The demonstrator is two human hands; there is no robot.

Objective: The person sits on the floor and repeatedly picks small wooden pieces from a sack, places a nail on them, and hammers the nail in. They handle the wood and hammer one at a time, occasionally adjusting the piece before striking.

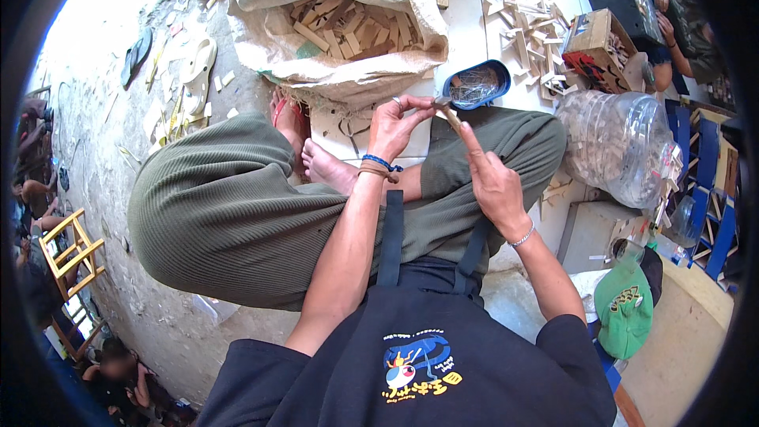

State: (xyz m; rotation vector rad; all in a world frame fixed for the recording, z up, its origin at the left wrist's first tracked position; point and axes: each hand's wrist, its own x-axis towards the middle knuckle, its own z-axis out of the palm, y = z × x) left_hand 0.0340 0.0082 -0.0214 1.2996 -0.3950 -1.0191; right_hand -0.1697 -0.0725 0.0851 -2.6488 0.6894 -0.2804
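My left hand (pixel 393 128) reaches up over my crossed legs, thumb and fingertips pinched together at the dark end of a short brown stick (pixel 451 119). Too little shows to tell whether the stick is plain wood or a small tool's handle. At its lower end is my right hand (pixel 496 184), with the index finger stretched along it and the other fingers curled. Just beyond both hands, a blue oval tray (pixel 506 83) holds many thin metal nails or pins. A white woven sack (pixel 265 20) full of small wooden pieces (pixel 356 28) stands open in front.
Loose wood strips (pixel 526 35) lie on the white tiles by a cardboard box (pixel 585 39). A large clear plastic jar (pixel 617 146) rests beside my right knee, with a green cap (pixel 624 312) nearer me. Sandals (pixel 199 63) and a yellow stool (pixel 73 253) are at left; other people sit around.
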